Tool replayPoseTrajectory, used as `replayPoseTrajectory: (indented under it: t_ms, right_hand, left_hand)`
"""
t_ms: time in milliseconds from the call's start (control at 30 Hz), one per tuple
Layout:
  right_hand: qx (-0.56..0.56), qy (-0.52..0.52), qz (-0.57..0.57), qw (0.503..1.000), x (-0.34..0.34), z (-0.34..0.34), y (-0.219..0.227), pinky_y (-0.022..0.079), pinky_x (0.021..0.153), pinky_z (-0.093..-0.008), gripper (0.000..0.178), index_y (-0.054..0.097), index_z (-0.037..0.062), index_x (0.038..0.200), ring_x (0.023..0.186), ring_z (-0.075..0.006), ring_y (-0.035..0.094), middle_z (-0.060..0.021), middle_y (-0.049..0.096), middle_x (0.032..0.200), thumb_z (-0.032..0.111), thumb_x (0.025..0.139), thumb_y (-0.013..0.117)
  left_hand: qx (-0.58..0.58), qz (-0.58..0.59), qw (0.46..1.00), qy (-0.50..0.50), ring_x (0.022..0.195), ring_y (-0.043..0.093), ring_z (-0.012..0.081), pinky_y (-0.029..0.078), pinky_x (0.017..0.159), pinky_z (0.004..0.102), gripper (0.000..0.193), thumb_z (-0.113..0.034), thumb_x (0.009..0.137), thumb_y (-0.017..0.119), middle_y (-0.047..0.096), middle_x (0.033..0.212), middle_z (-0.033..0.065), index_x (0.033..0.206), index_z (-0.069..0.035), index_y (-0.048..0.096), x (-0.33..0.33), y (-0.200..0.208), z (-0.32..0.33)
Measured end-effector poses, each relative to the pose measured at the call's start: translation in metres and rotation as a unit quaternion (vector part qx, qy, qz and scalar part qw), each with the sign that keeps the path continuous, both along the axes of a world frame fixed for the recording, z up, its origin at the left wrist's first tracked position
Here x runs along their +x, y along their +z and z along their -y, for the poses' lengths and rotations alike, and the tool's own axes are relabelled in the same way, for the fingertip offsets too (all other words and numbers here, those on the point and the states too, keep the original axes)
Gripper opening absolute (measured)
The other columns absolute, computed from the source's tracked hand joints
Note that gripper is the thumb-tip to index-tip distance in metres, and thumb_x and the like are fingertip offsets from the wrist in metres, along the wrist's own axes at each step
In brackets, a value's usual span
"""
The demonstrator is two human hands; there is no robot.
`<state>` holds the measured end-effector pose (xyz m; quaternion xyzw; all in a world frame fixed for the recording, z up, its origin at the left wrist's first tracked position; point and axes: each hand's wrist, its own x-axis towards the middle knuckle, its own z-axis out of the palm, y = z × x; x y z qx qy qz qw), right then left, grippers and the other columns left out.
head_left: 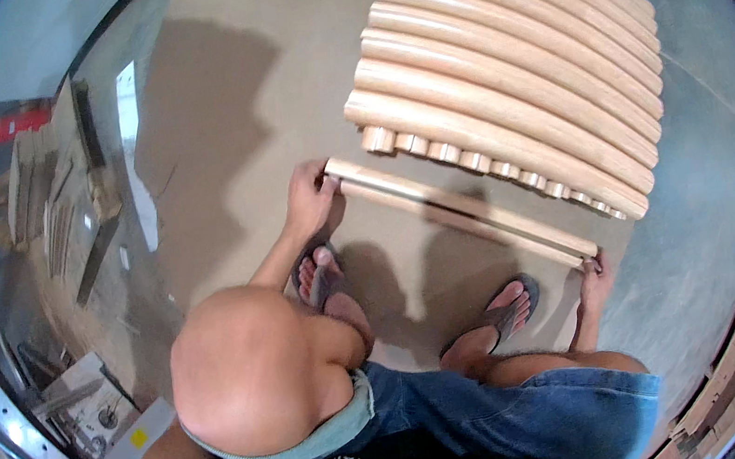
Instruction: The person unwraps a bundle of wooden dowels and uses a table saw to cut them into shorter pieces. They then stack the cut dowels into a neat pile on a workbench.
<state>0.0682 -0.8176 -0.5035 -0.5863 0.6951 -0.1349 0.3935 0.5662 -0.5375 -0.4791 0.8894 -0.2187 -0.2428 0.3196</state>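
A long pale wooden rail point(466, 195) with a dark lengthwise groove or gap spans the space before my feet, slanting down to the right. My left hand point(311, 195) is closed on its left end. At the other end my right hand point(594, 280) grips it, partly hidden under the tip. Just beyond the rail lies a broad stack of rounded, glossy wooden rails point(513, 59), side by side, with shorter wooden ends showing beneath its near edge point(471, 161).
My sandalled feet point(323, 278) stand on a brown sheet point(303, 41) over the floor. Wooden boards and offcuts point(53, 198) lean at the left, near a red object point(21, 124). More wooden pieces point(722, 377) lie at the lower right.
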Motion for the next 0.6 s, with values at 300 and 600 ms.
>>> replayPoseTrajectory:
  t_ms: [300, 600]
  right_hand:
    - [0.061, -0.035, 0.019, 0.997, 0.02, -0.02, 0.038, 0.047, 0.07, -0.025, 0.036, 0.067, -0.0054, 0.116, 0.08, -0.0108, 0.06, -0.0075, 0.069, 0.093, 0.012, 0.084, 0.067]
    - [0.149, -0.245, 0.116, 0.951, -0.004, -0.043, 0.092, 0.052, 0.054, -0.027, 0.014, 0.064, 0.0006, 0.09, 0.062, -0.0126, 0.058, -0.0045, 0.06, 0.074, 0.01, 0.084, 0.073]
  left_hand:
    - [-0.022, -0.081, 0.99, 0.113, 0.104, 0.065, 0.0284, 0.05, 0.094, 0.038, 0.036, -0.013, 0.088, 0.064, 0.065, 0.113, 0.0197, 0.12, 0.002, 0.063, -0.014, 0.015, -0.027]
    - [-0.052, 0.132, 0.986, -0.086, 0.104, 0.066, 0.0295, 0.05, 0.094, 0.0395, 0.042, -0.019, 0.09, 0.065, 0.068, 0.108, 0.0209, 0.125, 0.002, 0.062, 0.037, 0.169, 0.125]
